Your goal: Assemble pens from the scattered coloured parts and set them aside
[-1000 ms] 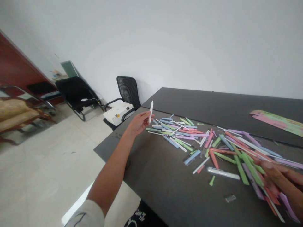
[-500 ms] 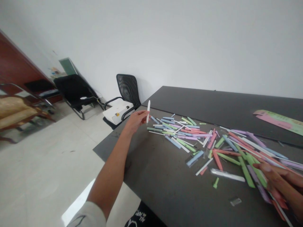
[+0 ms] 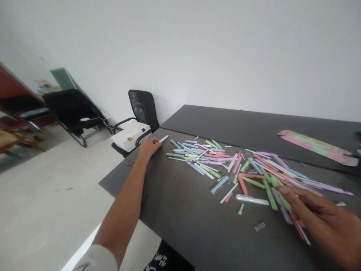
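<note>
Messily, sticks [image 3: 237,162] clutter the table [image 3: 183,210] — left hand [image 3: 149,146] pinching a white stick [image 3: 163,139], right hand [image 3: 321,218] half-curled, hold unclear.

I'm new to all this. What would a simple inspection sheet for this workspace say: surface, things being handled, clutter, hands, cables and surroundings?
Surface: dark table, with a seam running across it.
Things handled: slim white stick; loose heap of coloured sticks in red, green, blue, lilac and white, many crossing.
Clutter: small clear piece and short green piece nearer the wearer; pink-and-green strip beyond the heap.
Hands: left hand holds the white stick; right hand is at the heap's near right side, its grip unclear.
Cables: white cable by the black folding chair.
Surroundings: black mesh chair bearing a white box; pale wall behind.
</note>
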